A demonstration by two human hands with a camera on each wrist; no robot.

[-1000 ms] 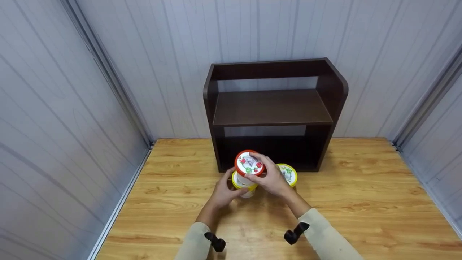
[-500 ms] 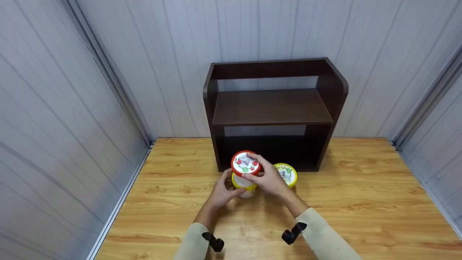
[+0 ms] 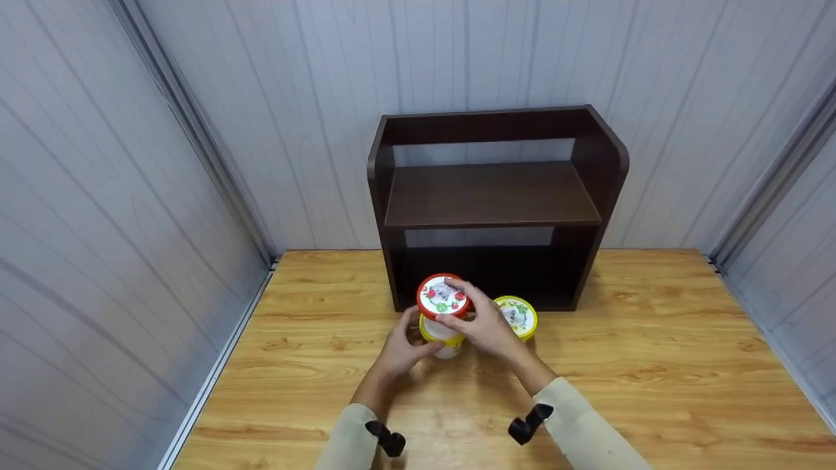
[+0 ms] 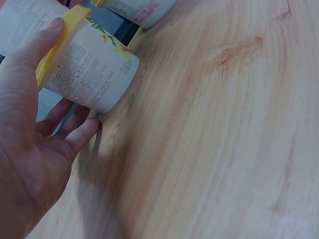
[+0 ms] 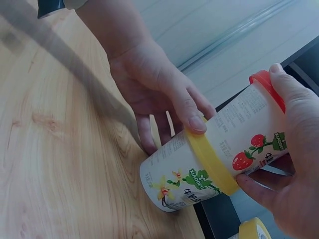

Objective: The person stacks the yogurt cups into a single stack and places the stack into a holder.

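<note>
A white paper tub with a red lid (image 3: 436, 297) and strawberry print stands on top of a tub with a yellow lid (image 5: 174, 174) and a vanilla-flower print. My right hand (image 3: 488, 326) grips the upper tub near its red lid, thumb on the near side and fingers across the top and side. Around the lower tub is my left hand (image 3: 400, 349); its thumb presses the yellow rim and its fingers curve behind the wall. The lower tub's base is on the wooden table. Another yellow-lidded tub (image 3: 517, 313) stands just right of the stack, partly behind my right hand.
Close behind the tubs stands a dark brown two-level shelf (image 3: 493, 196), its lower compartment open to the front. Pale panelled walls (image 3: 313, 130) enclose the wooden table (image 3: 653, 365) at the back and sides.
My right hand has shifted the red-lidded tub slightly left, bringing it squarely over the lower tub. My left hand has stayed nearly still around the yellow-lidded one.
</note>
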